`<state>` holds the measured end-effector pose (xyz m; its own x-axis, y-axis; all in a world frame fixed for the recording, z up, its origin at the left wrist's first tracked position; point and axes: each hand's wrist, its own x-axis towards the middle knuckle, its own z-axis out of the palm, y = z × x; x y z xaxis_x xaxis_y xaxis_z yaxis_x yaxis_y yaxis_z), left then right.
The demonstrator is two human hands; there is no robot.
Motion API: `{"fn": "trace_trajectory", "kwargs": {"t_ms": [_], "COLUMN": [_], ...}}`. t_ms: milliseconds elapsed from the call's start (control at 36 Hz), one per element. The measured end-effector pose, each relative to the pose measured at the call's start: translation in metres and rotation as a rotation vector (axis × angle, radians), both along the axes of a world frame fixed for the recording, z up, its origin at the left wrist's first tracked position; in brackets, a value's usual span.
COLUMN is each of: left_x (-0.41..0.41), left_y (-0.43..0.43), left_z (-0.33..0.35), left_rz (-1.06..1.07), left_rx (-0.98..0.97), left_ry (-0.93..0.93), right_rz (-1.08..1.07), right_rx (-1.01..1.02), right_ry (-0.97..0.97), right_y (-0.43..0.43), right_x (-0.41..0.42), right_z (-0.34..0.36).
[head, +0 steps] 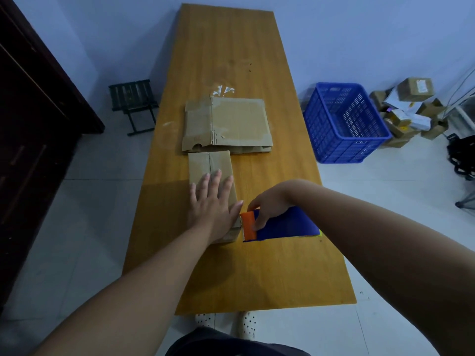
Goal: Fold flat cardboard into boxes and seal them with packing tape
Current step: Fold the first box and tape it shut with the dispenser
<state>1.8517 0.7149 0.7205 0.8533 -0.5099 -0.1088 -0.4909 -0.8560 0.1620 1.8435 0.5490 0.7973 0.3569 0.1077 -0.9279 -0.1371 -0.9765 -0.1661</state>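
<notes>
The left hand [213, 201] lies flat with straight fingers on the folded box [212, 181], likely pinning it for taping. The right hand [270, 204] grips the tape dispenser [277, 224] at the box's near end. Flat cardboard [231, 124] waits farther along the table [231, 47].

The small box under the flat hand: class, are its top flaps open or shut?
Shut: on the box the flaps lie flat and meet along a centre seam; the left hand rests flat on top.
</notes>
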Motion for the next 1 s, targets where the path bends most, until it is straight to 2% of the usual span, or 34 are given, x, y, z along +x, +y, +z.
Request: {"fn": "trace_trajectory", "kwargs": {"t_ms": [111,222,278,333,444,611,861,1000], "left_x": [0.001,0.000,0.000,0.003,0.002,-0.001,0.002,0.003], "left_y": [0.000,0.002,0.002,0.000,-0.001,-0.001,0.001,0.001], "left_z": [-0.001,-0.002,-0.003,-0.003,-0.003,-0.001,-0.008,-0.009], "left_rz": [0.001,-0.010,-0.013,-0.003,-0.007,-0.008,-0.012,-0.011], "left_rx": [-0.005,0.011,0.016,0.011,0.021,0.002,0.008,0.007], "left_ry": [0.021,0.041,0.032,0.020,0.010,0.002,-0.021,-0.026], "right_rz": [-0.004,0.163,0.056,-0.057,-0.200,-0.260,-0.272,-0.143], "right_rx": [-0.017,-0.356,-0.416,-0.423,-0.403,-0.348,-0.300,-0.351], "right_ry": [-0.071,-0.179,-0.174,-0.260,-0.557,-0.790,-0.738,-0.752], "right_y": [0.004,-0.006,-0.017,-0.027,-0.030,-0.016,-0.009,-0.004], "right_x": [-0.003,-0.040,-0.067,-0.078,-0.074,-0.067,-0.060,-0.052], "right_z": [-0.005,-0.040,-0.064,-0.075,-0.075,-0.091,-0.112,-0.112]}}
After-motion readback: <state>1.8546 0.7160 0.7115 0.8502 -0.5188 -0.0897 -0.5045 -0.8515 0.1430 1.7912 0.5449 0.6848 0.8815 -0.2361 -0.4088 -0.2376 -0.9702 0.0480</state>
